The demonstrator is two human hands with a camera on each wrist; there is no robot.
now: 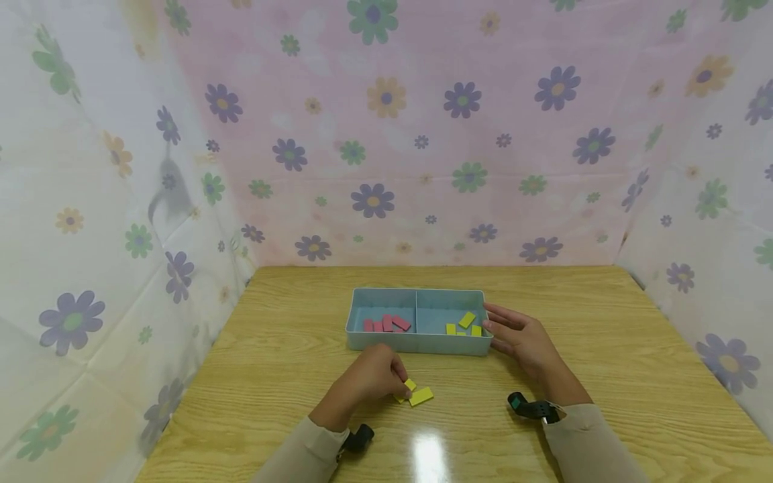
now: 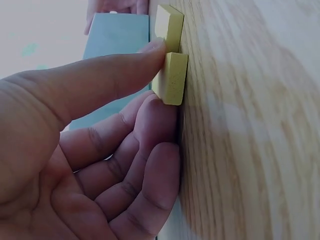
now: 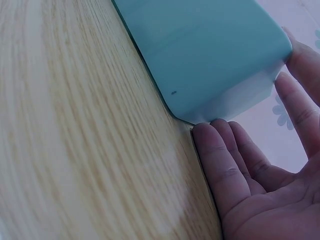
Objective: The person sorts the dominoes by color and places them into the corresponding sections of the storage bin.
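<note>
My left hand (image 1: 374, 376) is in front of a light-blue two-compartment box (image 1: 395, 343), at a few small yellow blocks on the table. Its thumb and curled index finger pinch the nearer yellow block (image 2: 172, 80) in the left wrist view; another yellow block (image 2: 170, 25) stands just beyond it. A flat yellow block (image 1: 421, 396) lies right of the thumb in the head view. My right hand (image 1: 528, 342) rests fairly straight fingertips (image 3: 204, 134) against the box's right end. Yellow blocks (image 1: 467, 320) lie in the right compartment.
Several pink blocks (image 1: 387, 323) lie in the box's left compartment, behind the divider (image 1: 416, 312). A wood-grain table (image 1: 290, 322) carries everything, with flowered cloth (image 1: 423, 161) hanging at the back and both sides. Black wrist cameras (image 1: 360, 438) sit on both wrists.
</note>
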